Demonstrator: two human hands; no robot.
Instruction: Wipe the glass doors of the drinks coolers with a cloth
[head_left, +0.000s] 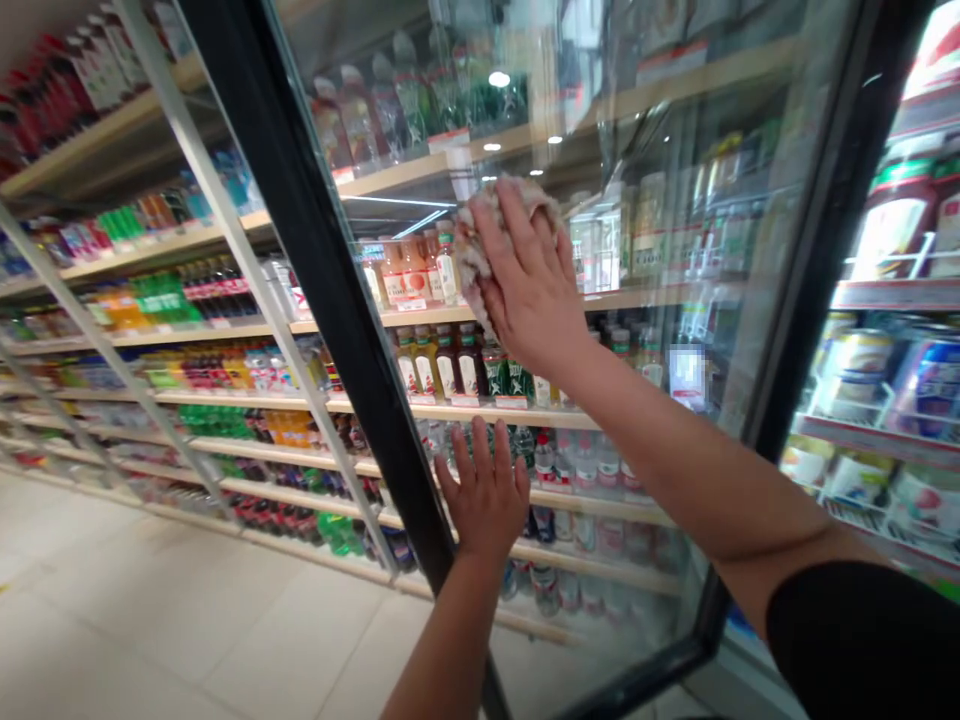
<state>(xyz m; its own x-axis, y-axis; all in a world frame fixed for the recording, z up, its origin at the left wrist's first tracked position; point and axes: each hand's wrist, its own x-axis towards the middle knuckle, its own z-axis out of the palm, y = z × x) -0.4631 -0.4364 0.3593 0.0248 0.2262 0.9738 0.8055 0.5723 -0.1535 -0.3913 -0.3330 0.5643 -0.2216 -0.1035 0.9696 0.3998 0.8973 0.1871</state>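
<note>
The right hand point(529, 290) lay flat on the glass of an open cooler door point(675, 180), its back to the camera, with a pale, crumpled cloth point(471, 255) pinned between the palm and the pane. The fingers point(517, 225) were stretched out and only slightly apart, pointing up and a little left, pressing on the cloth rather than curling round it. The cloth bulged out past the fingertips at the top and along the hand's left edge, while the rest of it was hidden beneath the hand. The thumb could not be seen. A black sleeve point(862, 640) covered the upper part of that arm. Lower down, the left hand point(487, 495) rested on the same pane with nothing in it, fingers spread and pointing upward, just right of the door's black frame point(322, 250). The two hands were apart, the left one below the right. Through the glass and to the left of the frame ran shelves point(225, 400) lined with bottles point(442, 365) in many colours. Pale floor point(150, 620) tiles showed at lower left.
</note>
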